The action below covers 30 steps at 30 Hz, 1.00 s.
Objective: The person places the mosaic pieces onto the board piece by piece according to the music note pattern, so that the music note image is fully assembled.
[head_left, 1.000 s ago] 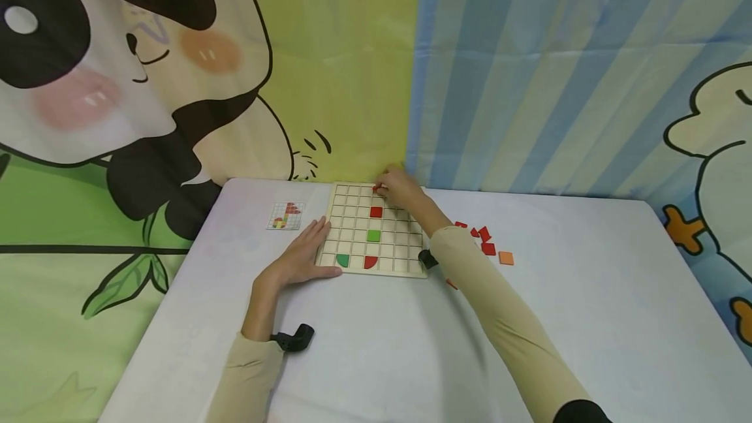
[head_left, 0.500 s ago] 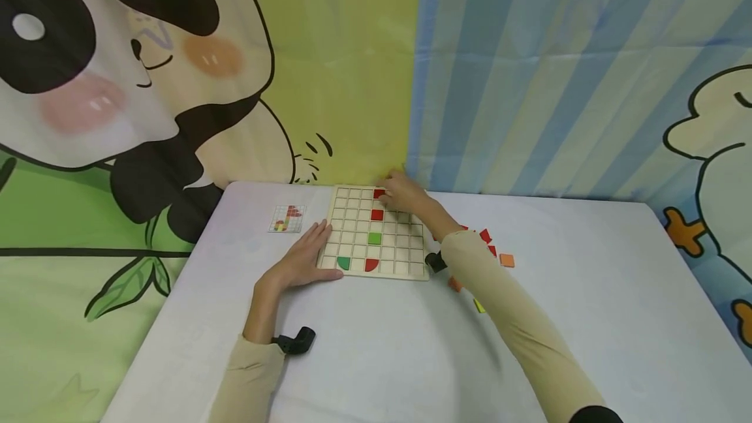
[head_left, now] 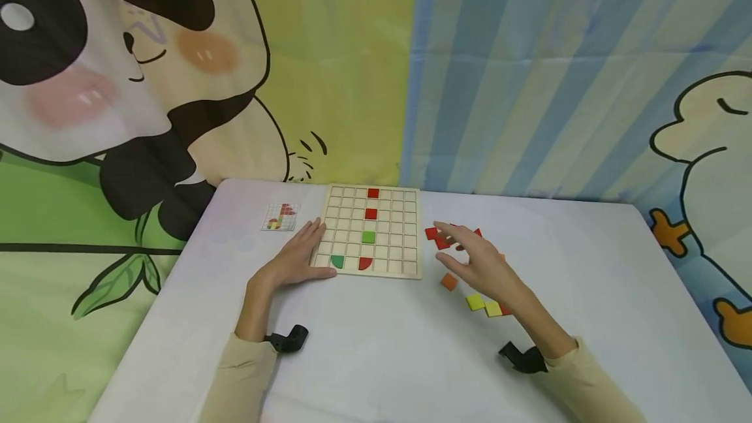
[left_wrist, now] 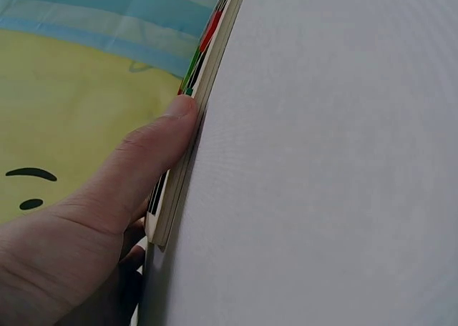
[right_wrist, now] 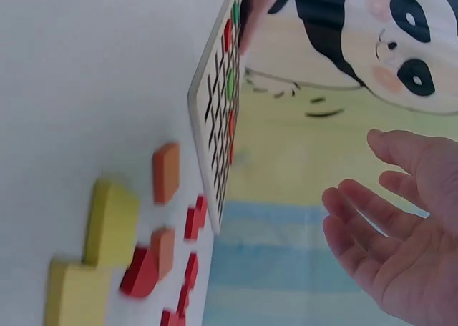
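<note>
A pale wooden grid board point(head_left: 405, 240) lies on the table, bearing two red squares point(head_left: 371, 214), a green square point(head_left: 368, 237), a green quarter-circle point(head_left: 337, 262) and a red quarter-circle point(head_left: 365, 264). My left hand point(head_left: 290, 256) rests at the board's near left corner, fingers along the left side. In the left wrist view its thumb point(left_wrist: 168, 129) lies straight against the front edge. Right of the board, my right hand point(head_left: 483, 269) hovers over loose tiles, fingers spread and slightly bent, holding nothing. Red tiles point(head_left: 442, 243) partly show beyond its fingertips.
A small pattern card point(head_left: 281, 217) lies left of the board. An orange tile point(head_left: 449, 281) and yellow tiles point(head_left: 475, 302) sit nearer than the red ones. Behind the table's far edge hangs a printed curtain point(head_left: 341, 83).
My right hand has left a red square in the board's top row and moved right and nearer, over the loose tiles. The left hand stays at the board's corner.
</note>
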{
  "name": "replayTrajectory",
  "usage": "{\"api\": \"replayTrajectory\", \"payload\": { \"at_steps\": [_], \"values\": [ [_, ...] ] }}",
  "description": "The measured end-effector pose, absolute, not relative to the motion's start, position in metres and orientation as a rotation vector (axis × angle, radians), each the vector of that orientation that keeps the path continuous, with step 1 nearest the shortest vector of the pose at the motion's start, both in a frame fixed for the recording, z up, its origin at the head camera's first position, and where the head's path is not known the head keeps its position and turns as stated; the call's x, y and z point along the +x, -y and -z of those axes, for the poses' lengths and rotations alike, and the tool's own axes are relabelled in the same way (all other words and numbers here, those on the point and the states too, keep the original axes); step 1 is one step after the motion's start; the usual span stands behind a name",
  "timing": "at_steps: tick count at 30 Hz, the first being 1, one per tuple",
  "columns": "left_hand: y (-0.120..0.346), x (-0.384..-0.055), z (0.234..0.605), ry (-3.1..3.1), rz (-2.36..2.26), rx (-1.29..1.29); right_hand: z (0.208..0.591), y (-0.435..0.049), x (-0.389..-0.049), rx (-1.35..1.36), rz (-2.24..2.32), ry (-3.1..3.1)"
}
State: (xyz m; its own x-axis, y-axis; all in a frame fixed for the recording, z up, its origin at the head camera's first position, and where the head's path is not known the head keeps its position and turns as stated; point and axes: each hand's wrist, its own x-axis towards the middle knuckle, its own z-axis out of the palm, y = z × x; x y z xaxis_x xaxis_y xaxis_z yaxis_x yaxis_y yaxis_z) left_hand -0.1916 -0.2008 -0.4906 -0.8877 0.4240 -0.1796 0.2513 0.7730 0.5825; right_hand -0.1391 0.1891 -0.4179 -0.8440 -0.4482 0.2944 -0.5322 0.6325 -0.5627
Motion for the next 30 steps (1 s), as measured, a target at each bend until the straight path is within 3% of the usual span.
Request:
{"api": "replayTrajectory", "payload": {
  "at_steps": [17, 23, 30],
  "values": [
    [0.2, -0.194, 0.493, -2.659, -0.816, 0.503, 0.409, -0.248, -0.14, 0.619, -0.85, 2.692],
    [0.2, -0.193, 0.492, -2.667, -0.813, 0.505, 0.43, -0.256, -0.155, 0.392, -0.72, 3.066],
    [0.198, -0.193, 0.491, -2.659, -0.829, 0.506, 0.45, -0.259, -0.166, 0.33, -0.654, 3.181]
  ]
}}
